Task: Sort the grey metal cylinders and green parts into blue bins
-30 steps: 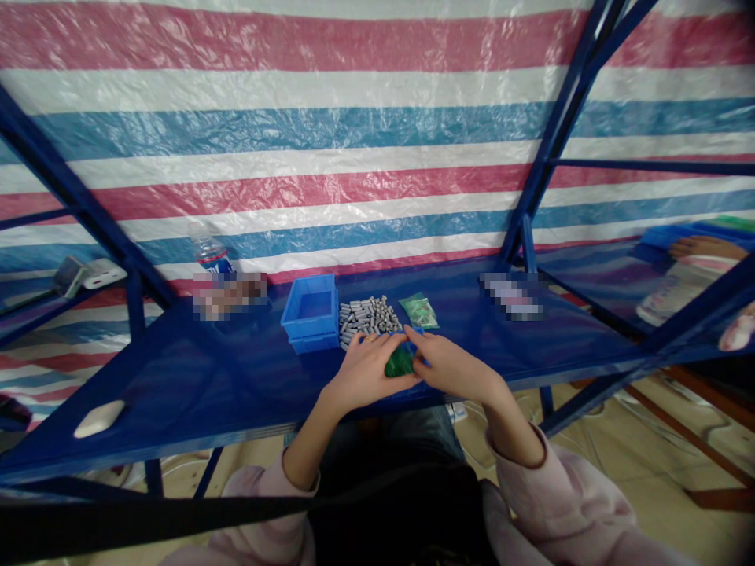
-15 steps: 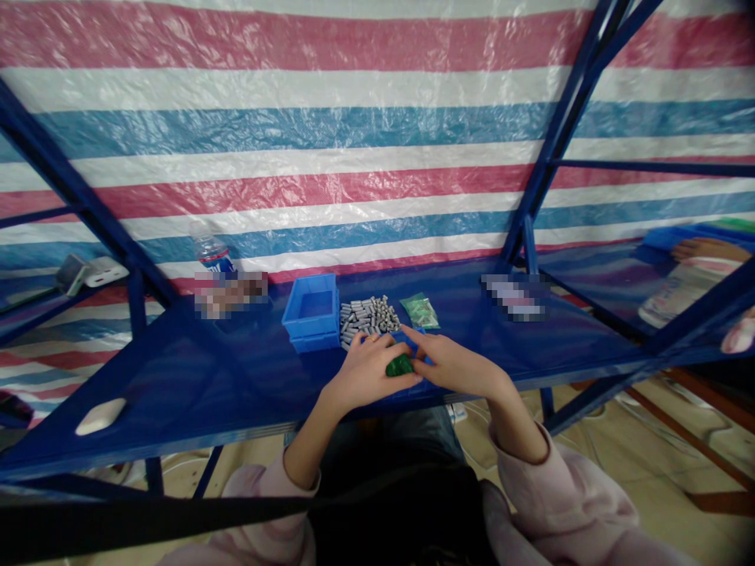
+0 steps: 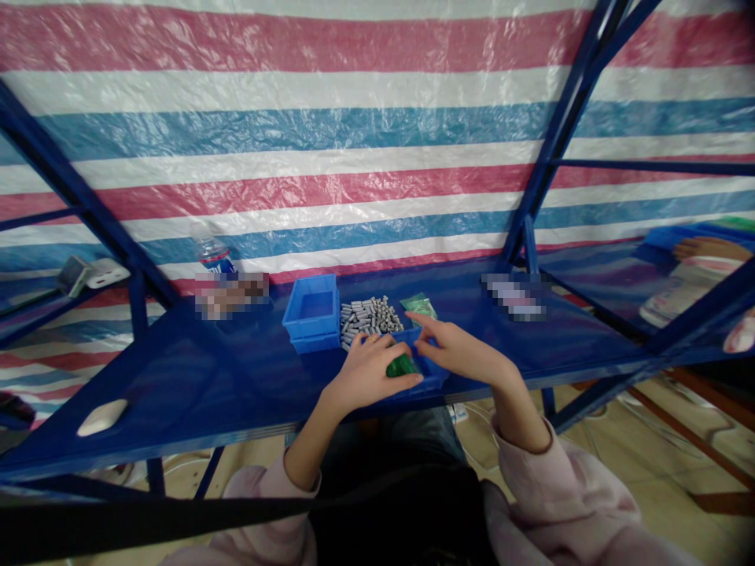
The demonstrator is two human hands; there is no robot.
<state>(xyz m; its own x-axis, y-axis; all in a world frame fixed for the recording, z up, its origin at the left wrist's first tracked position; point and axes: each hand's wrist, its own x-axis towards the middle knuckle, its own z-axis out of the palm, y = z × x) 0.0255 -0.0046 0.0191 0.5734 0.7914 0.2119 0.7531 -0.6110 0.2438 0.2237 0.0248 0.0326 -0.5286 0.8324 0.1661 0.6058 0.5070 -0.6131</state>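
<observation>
My left hand [image 3: 371,371] curls around a green object [image 3: 401,365] over a blue tray [image 3: 433,373] at the table's front edge. What the green object is cannot be made out. My right hand [image 3: 457,350] is just right of it, above the tray's right part, index finger stretched out and the others bent, with nothing visible in it. Behind the hands lies a pile of small grey metal cylinders [image 3: 369,316]. A green plastic packet [image 3: 420,305] rests right of the pile, its lower part near my right fingertips.
Left of the pile stand stacked blue bins [image 3: 312,310]. A bottle [image 3: 215,255] is at the back left, a white mouse-like object [image 3: 103,417] at the front left. Blue metal posts [image 3: 548,141] rise from the table [image 3: 236,385]. Another person's hand [image 3: 711,250] is at the far right.
My right hand has moved right and slightly back, away from the green object, uncovering more of the blue tray. My left hand has barely moved.
</observation>
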